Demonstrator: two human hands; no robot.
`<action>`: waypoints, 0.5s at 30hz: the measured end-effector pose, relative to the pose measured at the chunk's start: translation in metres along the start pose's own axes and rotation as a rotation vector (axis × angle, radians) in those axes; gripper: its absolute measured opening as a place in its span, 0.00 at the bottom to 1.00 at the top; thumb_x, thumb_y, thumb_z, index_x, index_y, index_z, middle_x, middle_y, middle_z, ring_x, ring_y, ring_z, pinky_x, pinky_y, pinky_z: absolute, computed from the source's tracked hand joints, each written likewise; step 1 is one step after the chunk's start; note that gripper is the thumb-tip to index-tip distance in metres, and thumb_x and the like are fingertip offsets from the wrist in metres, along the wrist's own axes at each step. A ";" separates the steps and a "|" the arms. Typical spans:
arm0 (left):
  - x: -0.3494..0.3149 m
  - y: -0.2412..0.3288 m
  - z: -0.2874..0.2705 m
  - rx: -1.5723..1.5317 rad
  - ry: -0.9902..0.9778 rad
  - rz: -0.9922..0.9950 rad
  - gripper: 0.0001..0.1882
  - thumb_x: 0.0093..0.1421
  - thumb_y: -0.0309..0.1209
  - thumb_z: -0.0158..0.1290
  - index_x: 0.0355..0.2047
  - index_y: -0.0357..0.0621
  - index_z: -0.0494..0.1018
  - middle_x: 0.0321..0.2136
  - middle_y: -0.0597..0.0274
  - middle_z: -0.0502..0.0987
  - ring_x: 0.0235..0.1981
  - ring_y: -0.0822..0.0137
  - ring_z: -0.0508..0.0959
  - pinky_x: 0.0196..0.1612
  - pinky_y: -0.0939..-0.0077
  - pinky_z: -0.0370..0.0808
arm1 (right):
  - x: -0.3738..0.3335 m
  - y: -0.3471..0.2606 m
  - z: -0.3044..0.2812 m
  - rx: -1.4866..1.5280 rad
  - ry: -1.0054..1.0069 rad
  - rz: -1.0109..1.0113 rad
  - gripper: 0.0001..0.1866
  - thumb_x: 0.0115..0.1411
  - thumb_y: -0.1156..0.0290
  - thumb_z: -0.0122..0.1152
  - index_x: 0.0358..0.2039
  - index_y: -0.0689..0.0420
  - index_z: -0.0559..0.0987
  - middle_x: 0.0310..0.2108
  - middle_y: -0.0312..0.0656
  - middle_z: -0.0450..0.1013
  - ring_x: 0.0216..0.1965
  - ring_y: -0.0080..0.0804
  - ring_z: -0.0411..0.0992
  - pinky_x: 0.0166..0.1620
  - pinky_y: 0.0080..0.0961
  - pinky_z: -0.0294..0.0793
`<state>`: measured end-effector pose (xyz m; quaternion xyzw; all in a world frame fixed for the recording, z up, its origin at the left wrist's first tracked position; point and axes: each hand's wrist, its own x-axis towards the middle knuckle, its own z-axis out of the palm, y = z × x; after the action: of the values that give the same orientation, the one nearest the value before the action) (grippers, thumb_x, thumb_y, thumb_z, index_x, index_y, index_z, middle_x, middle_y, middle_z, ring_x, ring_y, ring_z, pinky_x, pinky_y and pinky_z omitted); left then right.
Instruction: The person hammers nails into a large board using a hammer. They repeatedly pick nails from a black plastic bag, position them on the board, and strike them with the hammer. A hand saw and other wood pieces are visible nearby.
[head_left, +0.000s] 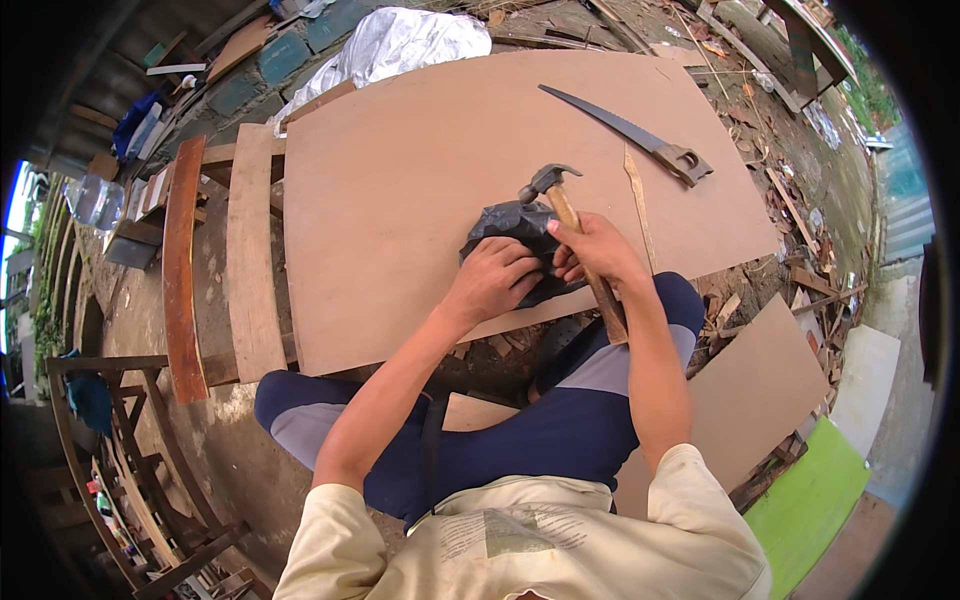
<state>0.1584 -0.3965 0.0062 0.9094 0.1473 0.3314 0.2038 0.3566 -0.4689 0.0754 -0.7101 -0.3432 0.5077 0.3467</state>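
A black plastic bag [508, 222], crumpled, rests on the large brown sheet board [390, 190] in front of my legs. My left hand [496, 277] has its fingers curled onto the near left side of the bag. In my right hand [602, 252] is a claw hammer [565, 208], gripped partway along its wooden handle, its metal head pointing away over the bag. The right fingertips are close to the bag's edge; whether they pinch it I cannot tell. What lies inside the bag is hidden.
A handsaw [630, 133] lies at the board's far right, with a thin wood strip [638, 205] nearer. Wooden planks [255, 260] stand at the left, beside a wooden frame [150, 450]. Silver sheeting [400, 48] is behind. Wood scraps and a smaller board [755, 385] lie right.
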 end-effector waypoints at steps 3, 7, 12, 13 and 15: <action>0.009 -0.004 0.019 0.160 -0.190 -0.104 0.07 0.55 0.32 0.62 0.34 0.48 0.83 0.32 0.64 0.81 0.39 0.62 0.79 0.47 0.63 0.70 | 0.011 0.010 0.007 -0.286 0.057 -0.086 0.27 0.66 0.52 0.57 0.40 0.71 0.79 0.32 0.58 0.80 0.36 0.49 0.81 0.44 0.41 0.78; 0.016 -0.010 0.033 0.271 -0.243 -0.209 0.06 0.54 0.32 0.60 0.32 0.54 0.85 0.30 0.67 0.82 0.37 0.64 0.79 0.41 0.63 0.67 | 0.019 0.015 0.002 -0.431 0.244 -0.100 0.27 0.65 0.53 0.58 0.35 0.71 0.80 0.33 0.65 0.78 0.40 0.63 0.77 0.46 0.48 0.75; 0.023 0.001 0.045 0.338 -0.326 -0.283 0.05 0.53 0.34 0.60 0.29 0.58 0.86 0.29 0.68 0.81 0.35 0.65 0.79 0.39 0.62 0.64 | 0.017 0.009 -0.007 -0.379 0.295 -0.077 0.26 0.65 0.53 0.58 0.34 0.71 0.79 0.32 0.66 0.77 0.38 0.64 0.77 0.44 0.49 0.74; 0.025 0.002 0.047 0.346 -0.336 -0.302 0.05 0.53 0.34 0.60 0.28 0.57 0.85 0.29 0.67 0.81 0.35 0.65 0.79 0.39 0.62 0.64 | 0.015 0.006 -0.007 -0.379 0.293 -0.084 0.26 0.65 0.54 0.58 0.34 0.71 0.79 0.31 0.66 0.77 0.38 0.64 0.77 0.43 0.50 0.74; 0.029 0.006 0.050 0.422 -0.393 -0.313 0.05 0.54 0.34 0.59 0.27 0.55 0.85 0.29 0.66 0.81 0.36 0.64 0.79 0.40 0.62 0.63 | 0.017 0.008 -0.006 -0.401 0.303 -0.118 0.25 0.65 0.54 0.58 0.34 0.71 0.79 0.31 0.66 0.76 0.37 0.65 0.76 0.43 0.50 0.74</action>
<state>0.2140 -0.4043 -0.0102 0.9445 0.3085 0.0763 0.0837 0.3675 -0.4600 0.0619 -0.8113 -0.4221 0.2964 0.2752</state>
